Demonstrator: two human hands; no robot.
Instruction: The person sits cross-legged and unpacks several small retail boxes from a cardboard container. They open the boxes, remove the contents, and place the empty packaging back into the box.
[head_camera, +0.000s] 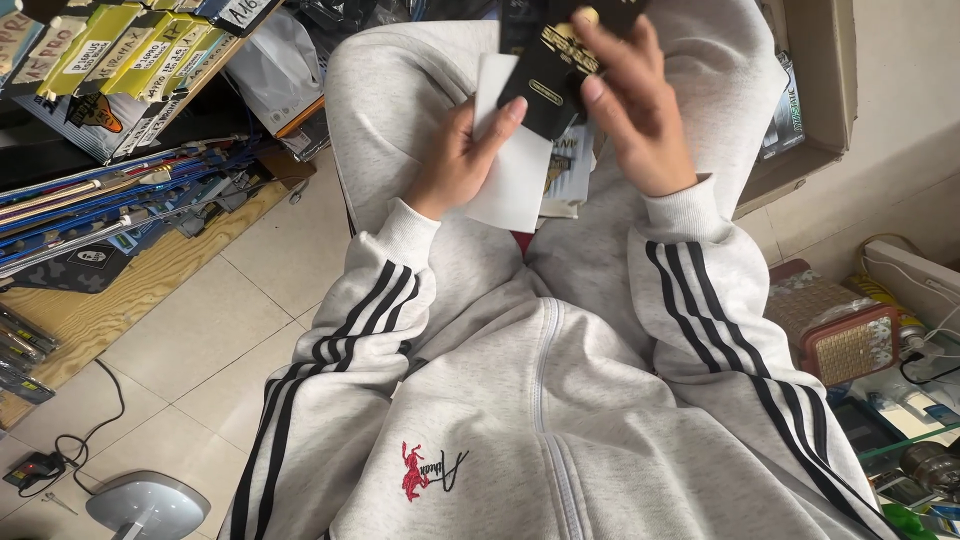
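My left hand (462, 150) holds a white flat packet (512, 180) from below, with the thumb on a black and gold packet (555, 75). My right hand (635, 105) grips that black and gold packet from above, fingers spread over its top. Both hands are over my lap, above my grey trousers and grey striped jacket (540, 400). More packets (570, 175) lie under the white one on my lap, partly hidden.
A wooden rack (110, 290) at left carries yellow packets (130, 50) and blue-packed goods (110, 200). A cardboard box (810, 90) stands at upper right, a red woven basket (835, 325) at right. A grey device (145, 505) and cable lie on the tiled floor.
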